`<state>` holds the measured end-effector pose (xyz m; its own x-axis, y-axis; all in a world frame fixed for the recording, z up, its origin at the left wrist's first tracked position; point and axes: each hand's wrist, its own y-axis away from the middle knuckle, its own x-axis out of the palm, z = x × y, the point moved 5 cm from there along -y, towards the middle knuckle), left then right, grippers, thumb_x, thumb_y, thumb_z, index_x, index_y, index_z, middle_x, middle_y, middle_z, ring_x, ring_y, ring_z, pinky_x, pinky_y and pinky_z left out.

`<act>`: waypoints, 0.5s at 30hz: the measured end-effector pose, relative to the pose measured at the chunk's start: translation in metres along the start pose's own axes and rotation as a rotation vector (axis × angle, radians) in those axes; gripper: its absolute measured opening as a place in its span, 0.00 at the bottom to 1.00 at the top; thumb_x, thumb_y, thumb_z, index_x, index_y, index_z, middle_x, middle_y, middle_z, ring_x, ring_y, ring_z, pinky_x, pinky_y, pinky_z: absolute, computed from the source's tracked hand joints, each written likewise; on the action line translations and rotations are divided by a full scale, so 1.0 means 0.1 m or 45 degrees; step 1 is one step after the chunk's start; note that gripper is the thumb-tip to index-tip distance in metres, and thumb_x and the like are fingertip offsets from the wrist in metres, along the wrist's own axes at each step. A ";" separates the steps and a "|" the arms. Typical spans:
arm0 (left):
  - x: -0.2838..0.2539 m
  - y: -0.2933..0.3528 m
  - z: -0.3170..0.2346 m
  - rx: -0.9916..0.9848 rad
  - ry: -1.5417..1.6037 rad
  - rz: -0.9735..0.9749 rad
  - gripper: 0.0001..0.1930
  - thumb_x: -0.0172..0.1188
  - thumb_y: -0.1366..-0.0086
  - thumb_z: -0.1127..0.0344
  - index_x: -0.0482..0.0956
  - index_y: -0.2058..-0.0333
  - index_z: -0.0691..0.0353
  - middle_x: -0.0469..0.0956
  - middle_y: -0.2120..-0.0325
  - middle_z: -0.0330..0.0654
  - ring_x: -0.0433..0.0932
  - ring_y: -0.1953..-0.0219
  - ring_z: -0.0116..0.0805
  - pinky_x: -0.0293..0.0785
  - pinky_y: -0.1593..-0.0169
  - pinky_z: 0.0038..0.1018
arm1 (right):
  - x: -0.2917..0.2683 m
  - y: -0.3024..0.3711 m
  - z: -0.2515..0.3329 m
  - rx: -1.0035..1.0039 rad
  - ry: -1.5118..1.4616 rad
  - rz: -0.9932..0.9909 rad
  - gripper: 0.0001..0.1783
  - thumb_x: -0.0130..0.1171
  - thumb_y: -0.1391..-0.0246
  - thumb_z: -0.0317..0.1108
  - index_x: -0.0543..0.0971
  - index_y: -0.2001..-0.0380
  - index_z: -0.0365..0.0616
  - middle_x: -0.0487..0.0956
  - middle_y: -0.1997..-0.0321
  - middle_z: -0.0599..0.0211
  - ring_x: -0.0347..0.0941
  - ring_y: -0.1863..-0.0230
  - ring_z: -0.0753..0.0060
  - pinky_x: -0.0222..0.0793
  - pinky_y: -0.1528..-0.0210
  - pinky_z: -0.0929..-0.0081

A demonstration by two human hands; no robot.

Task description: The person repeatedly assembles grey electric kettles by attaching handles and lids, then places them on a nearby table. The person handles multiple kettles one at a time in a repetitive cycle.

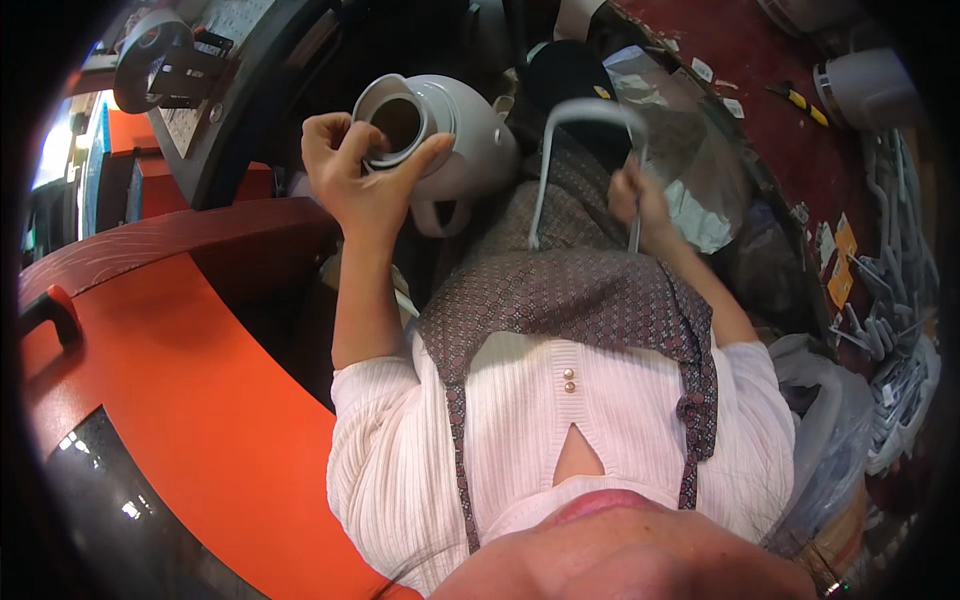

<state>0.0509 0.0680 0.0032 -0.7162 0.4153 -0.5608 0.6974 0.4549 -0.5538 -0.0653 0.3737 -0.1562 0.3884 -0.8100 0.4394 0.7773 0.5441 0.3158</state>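
Observation:
My left hand grips the round mouth of a light grey plastic jug-like vessel. Its fingers curl over the rim and the thumb lies along the outside. The vessel lies tilted, with its mouth toward me and a loop on its underside. On the right, my right hand is closed on one leg of a grey U-shaped handle. The handle's curved top is smeared by motion, and its legs reach down to the patterned apron on my lap.
An orange and black machine panel curves along my left. Clear plastic bags lie to the right. Beyond them are a yellow-and-black cutter, a grey round part and a heap of grey plastic pieces.

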 end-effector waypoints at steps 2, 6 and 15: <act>0.03 0.02 -0.09 0.155 -0.091 0.014 0.25 0.84 0.63 0.57 0.72 0.86 0.62 0.74 0.56 0.46 0.73 0.54 0.42 0.73 0.56 0.33 | 0.08 -0.40 0.19 -0.170 -0.274 -0.060 0.27 0.40 0.28 0.55 0.65 0.80 0.52 0.57 0.88 0.78 0.49 0.89 0.82 0.45 0.85 0.80; 0.27 0.08 -0.34 0.554 0.145 0.131 0.27 0.83 0.61 0.62 0.66 0.89 0.63 0.72 0.46 0.57 0.77 0.48 0.49 0.79 0.49 0.38 | 0.51 -0.98 0.55 -0.505 -0.628 -0.140 0.18 0.48 0.30 0.46 0.65 0.74 0.53 0.58 0.85 0.77 0.50 0.87 0.83 0.47 0.85 0.81; 0.42 0.21 -0.38 0.577 0.322 0.235 0.30 0.80 0.54 0.67 0.58 0.90 0.60 0.71 0.46 0.60 0.77 0.47 0.54 0.81 0.50 0.37 | 1.05 -1.21 0.44 -0.299 -0.652 0.440 0.16 0.53 0.32 0.47 0.70 0.67 0.47 0.69 0.80 0.71 0.63 0.84 0.77 0.59 0.82 0.78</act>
<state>0.0347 0.1243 -0.0086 -0.5260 0.6580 -0.5390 0.7127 -0.0048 -0.7014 -0.1410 0.2326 -0.1111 0.3951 -0.3593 0.8455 0.7603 0.6445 -0.0815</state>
